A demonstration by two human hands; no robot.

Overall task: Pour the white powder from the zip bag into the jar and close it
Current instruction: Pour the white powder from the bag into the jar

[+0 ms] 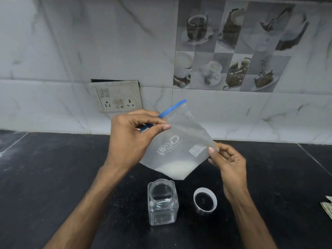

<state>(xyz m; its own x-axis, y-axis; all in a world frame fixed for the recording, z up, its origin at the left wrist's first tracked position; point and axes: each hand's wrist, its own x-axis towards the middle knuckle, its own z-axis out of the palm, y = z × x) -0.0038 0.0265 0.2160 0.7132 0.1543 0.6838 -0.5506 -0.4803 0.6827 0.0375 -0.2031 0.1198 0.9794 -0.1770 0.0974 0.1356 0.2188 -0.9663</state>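
Note:
A clear zip bag (177,141) with a blue zip strip hangs tilted above the counter. White powder (177,168) sits in its lowest corner. My left hand (133,137) pinches the bag near the zip end. My right hand (228,162) pinches the bag's right corner. Below the bag stands a clear square jar (162,203), open, with a little white powder inside. Its lid (205,200) lies upside down on the counter to the jar's right.
The black stone counter (53,168) runs to a white marble-tiled wall. A switch and socket plate (116,96) is set in the wall behind the bag. Folded paper (327,206) lies at the right edge.

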